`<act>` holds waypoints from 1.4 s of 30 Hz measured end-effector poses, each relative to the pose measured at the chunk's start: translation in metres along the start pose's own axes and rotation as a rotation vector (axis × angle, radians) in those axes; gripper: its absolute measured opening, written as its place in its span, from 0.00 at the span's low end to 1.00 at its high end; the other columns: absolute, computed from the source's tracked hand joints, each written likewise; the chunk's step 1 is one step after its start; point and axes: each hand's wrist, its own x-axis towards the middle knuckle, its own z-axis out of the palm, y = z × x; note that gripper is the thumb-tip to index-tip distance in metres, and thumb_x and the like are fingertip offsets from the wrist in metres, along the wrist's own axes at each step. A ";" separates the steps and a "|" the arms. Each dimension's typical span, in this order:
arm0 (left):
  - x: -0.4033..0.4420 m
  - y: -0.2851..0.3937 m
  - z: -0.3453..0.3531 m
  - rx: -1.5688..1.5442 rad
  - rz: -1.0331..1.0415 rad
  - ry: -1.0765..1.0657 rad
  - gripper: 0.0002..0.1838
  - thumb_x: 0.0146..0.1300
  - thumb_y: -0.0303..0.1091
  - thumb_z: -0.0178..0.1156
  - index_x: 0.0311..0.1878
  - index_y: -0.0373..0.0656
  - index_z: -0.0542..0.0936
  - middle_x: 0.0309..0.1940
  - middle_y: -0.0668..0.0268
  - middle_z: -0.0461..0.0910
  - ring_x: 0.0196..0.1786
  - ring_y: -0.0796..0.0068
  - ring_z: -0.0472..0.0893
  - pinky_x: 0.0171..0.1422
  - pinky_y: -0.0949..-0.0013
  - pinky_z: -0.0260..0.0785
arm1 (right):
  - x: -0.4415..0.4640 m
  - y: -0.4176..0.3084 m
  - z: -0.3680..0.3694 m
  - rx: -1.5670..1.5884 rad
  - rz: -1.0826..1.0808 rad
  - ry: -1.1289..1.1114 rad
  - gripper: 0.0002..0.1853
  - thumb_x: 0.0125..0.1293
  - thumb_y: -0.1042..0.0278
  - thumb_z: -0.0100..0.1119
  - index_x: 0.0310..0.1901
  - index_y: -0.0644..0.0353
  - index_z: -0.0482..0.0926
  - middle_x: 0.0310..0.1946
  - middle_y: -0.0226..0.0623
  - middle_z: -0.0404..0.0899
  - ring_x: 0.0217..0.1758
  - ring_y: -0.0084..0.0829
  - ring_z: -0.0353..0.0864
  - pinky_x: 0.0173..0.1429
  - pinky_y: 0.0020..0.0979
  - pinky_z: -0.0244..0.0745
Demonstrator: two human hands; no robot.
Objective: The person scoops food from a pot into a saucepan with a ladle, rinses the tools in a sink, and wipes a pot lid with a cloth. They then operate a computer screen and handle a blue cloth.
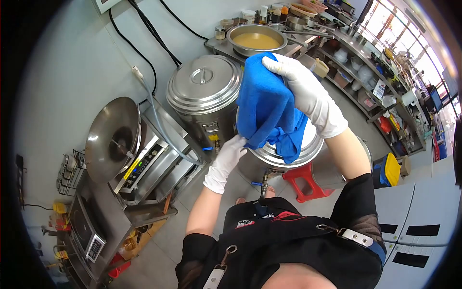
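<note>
A blue cloth point(264, 103) hangs in loose folds between my two white-gloved hands. My right hand point(301, 79) grips its upper edge, the thumb lying over the front and the other fingers behind the fabric. Lower down, my left hand point(232, 153) pinches the cloth's bottom left corner; its fingertips are partly hidden. Beneath the cloth stands a large steel pot point(315, 149) with a shiny lid and a blue-handled tap at its base. The cloth covers much of that lid, and I cannot tell whether its hanging end touches the metal.
Another lidded steel pot point(204, 84) stands at the back left. Behind the cloth, a wide pan of yellowish liquid point(255, 40) rests on a steel counter. A wok point(113, 139) tilts on the left cooker. A red stool point(306, 183) is beside the near pot; loaded shelves point(358, 91) line the right.
</note>
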 end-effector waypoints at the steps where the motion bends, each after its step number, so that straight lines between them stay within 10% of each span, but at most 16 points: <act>1: 0.000 0.005 -0.008 0.012 0.095 -0.130 0.24 0.67 0.39 0.56 0.65 0.42 0.69 0.58 0.69 0.74 0.62 0.76 0.69 0.67 0.57 0.57 | 0.000 0.000 -0.002 0.001 0.001 0.000 0.15 0.67 0.60 0.59 0.48 0.63 0.76 0.39 0.28 0.78 0.40 0.18 0.76 0.46 0.24 0.73; 5: 0.000 0.038 -0.027 -0.546 0.086 -0.289 0.33 0.58 0.33 0.54 0.68 0.36 0.62 0.64 0.55 0.67 0.65 0.57 0.66 0.73 0.53 0.50 | -0.006 -0.009 -0.005 0.038 -0.007 -0.021 0.17 0.67 0.59 0.60 0.51 0.62 0.75 0.41 0.30 0.79 0.42 0.19 0.78 0.50 0.26 0.75; 10: -0.003 0.083 -0.010 0.036 0.292 -0.152 0.22 0.69 0.35 0.51 0.61 0.32 0.69 0.59 0.54 0.73 0.65 0.60 0.70 0.68 0.56 0.63 | -0.012 -0.018 -0.014 0.108 -0.034 0.010 0.17 0.67 0.60 0.59 0.52 0.61 0.75 0.42 0.30 0.79 0.44 0.21 0.79 0.51 0.26 0.74; 12: 0.000 0.099 0.002 -0.264 0.325 0.135 0.27 0.73 0.47 0.48 0.63 0.33 0.67 0.62 0.52 0.70 0.65 0.58 0.69 0.67 0.54 0.65 | -0.010 -0.017 -0.020 0.131 -0.053 0.054 0.18 0.67 0.60 0.59 0.52 0.61 0.74 0.43 0.32 0.79 0.44 0.22 0.79 0.52 0.27 0.74; 16: -0.005 0.103 0.014 -0.807 0.301 -0.037 0.38 0.71 0.61 0.40 0.68 0.33 0.60 0.68 0.48 0.62 0.69 0.53 0.66 0.70 0.51 0.63 | 0.003 -0.002 -0.043 0.134 -0.065 0.121 0.18 0.67 0.60 0.59 0.54 0.62 0.74 0.44 0.33 0.79 0.45 0.23 0.79 0.53 0.28 0.74; 22: -0.007 0.113 -0.009 -0.449 0.211 0.035 0.20 0.70 0.33 0.48 0.61 0.31 0.69 0.57 0.48 0.75 0.59 0.57 0.77 0.67 0.55 0.68 | 0.010 0.011 -0.079 0.093 -0.043 0.197 0.18 0.66 0.64 0.60 0.54 0.63 0.74 0.44 0.33 0.79 0.44 0.23 0.78 0.52 0.29 0.75; 31: 0.011 0.118 -0.007 -0.768 0.191 0.073 0.21 0.67 0.33 0.53 0.59 0.30 0.71 0.58 0.49 0.75 0.61 0.55 0.74 0.69 0.52 0.63 | 0.021 0.016 -0.106 0.102 0.005 0.056 0.13 0.67 0.73 0.55 0.51 0.65 0.75 0.43 0.37 0.80 0.43 0.23 0.79 0.49 0.28 0.76; 37: 0.023 0.137 -0.019 0.325 0.604 0.358 0.25 0.58 0.20 0.51 0.61 0.35 0.75 0.56 0.59 0.77 0.58 0.70 0.75 0.68 0.70 0.60 | 0.030 0.015 -0.127 -0.831 0.073 0.516 0.16 0.60 0.68 0.64 0.47 0.71 0.80 0.38 0.40 0.84 0.36 0.28 0.82 0.43 0.27 0.77; 42: 0.028 0.192 -0.016 0.605 0.686 0.350 0.21 0.57 0.21 0.53 0.55 0.36 0.80 0.52 0.61 0.81 0.51 0.73 0.78 0.60 0.72 0.66 | 0.050 0.017 -0.153 -0.674 0.085 0.566 0.18 0.59 0.68 0.66 0.50 0.68 0.80 0.41 0.40 0.83 0.41 0.30 0.82 0.45 0.29 0.77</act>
